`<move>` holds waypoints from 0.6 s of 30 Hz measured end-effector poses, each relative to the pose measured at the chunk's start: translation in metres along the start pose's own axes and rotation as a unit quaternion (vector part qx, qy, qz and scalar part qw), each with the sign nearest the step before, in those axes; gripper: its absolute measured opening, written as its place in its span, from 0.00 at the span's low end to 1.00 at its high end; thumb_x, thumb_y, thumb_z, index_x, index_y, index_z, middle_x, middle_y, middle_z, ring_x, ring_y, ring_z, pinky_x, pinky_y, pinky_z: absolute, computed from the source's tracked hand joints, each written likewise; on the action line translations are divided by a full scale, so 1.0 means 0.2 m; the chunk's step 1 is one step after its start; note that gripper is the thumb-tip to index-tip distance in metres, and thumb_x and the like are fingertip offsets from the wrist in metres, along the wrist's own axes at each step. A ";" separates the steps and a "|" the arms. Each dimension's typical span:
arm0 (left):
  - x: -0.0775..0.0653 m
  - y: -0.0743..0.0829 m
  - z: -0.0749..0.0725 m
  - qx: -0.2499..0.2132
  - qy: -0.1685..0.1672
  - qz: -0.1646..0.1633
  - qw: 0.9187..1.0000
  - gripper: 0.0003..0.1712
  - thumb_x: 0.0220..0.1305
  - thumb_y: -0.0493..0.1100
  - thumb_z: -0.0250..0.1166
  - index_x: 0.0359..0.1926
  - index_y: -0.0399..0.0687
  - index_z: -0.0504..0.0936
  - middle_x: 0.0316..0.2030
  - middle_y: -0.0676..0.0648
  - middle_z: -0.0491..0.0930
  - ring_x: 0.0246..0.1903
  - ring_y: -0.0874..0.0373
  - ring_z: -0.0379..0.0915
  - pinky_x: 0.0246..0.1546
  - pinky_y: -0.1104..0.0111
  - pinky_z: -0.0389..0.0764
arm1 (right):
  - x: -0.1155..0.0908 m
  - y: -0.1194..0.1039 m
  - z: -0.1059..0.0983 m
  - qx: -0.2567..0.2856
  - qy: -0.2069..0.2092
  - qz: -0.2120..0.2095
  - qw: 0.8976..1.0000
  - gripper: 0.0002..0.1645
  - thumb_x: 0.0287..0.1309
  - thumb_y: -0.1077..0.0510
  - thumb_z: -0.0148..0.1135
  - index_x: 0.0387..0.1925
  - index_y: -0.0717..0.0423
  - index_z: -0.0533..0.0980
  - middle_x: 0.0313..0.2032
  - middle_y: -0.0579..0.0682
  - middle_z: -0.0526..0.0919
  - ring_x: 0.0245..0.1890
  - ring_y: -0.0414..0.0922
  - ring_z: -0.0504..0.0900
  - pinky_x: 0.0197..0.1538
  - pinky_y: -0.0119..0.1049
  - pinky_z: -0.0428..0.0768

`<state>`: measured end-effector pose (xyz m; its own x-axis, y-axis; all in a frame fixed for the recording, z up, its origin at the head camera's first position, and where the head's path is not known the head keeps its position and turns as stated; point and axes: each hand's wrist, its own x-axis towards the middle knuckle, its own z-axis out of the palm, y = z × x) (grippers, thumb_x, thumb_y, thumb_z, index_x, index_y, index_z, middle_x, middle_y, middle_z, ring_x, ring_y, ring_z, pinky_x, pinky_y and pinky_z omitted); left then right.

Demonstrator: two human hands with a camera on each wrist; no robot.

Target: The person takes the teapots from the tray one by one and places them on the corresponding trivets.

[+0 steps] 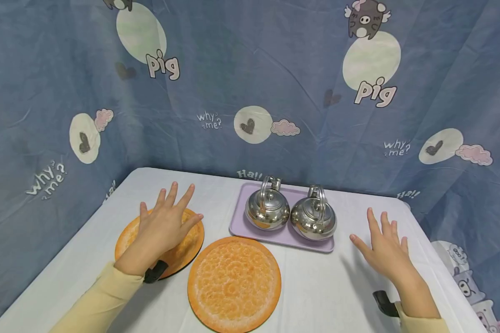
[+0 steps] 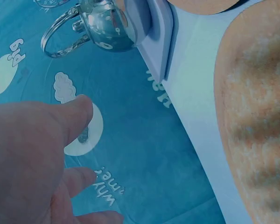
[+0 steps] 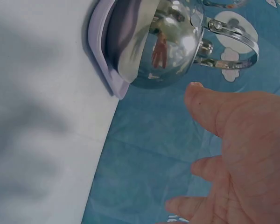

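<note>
My left hand hovers with spread fingers over a round, bread-patterned mat on the left and hides part of it. A second such mat lies flat at the front middle. Two shiny metal kettles, one on the left and one on the right, stand upright on a lilac tray toward the back. To the right of the tray my right hand is held above the table, fingers spread, holding nothing. The right kettle also shows in the right wrist view, beyond the thumb.
A white cloth covers the table. Behind it and along both sides hangs a blue curtain with pig and cloud prints. The kettles' arched handles stand up, and their spouts point toward the curtain. A black strap sits at the left wrist.
</note>
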<state>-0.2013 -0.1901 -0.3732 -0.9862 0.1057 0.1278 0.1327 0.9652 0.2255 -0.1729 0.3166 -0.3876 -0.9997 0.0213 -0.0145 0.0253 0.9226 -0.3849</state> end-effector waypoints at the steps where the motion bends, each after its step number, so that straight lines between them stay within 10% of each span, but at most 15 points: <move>1: 0.00 0.00 0.00 0.001 0.001 0.001 1.000 0.47 0.79 0.68 0.57 0.88 0.63 0.49 0.85 0.32 0.45 0.82 0.25 0.45 0.70 0.15 0.46 | 0.00 0.00 0.00 -0.002 -0.001 -0.001 1.000 0.60 0.78 0.33 0.56 0.87 0.59 0.35 0.80 0.82 0.31 0.78 0.84 0.31 0.72 0.88 0.37; 18: 0.04 0.05 -0.04 -0.022 0.075 0.049 0.996 0.45 0.78 0.58 0.65 0.86 0.56 0.57 0.79 0.25 0.61 0.62 0.23 0.77 0.43 0.35 0.87 | 0.09 0.03 0.04 0.031 0.013 -0.063 0.997 0.51 0.80 0.50 0.60 0.83 0.74 0.45 0.76 0.85 0.52 0.76 0.82 0.54 0.75 0.79 0.59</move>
<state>-0.2078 -0.1808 -0.3627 -0.9430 0.1578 0.2929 0.2343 0.9401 0.2476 -0.1904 0.3204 -0.3972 -0.9946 -0.0832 0.0616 -0.1019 0.8934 -0.4377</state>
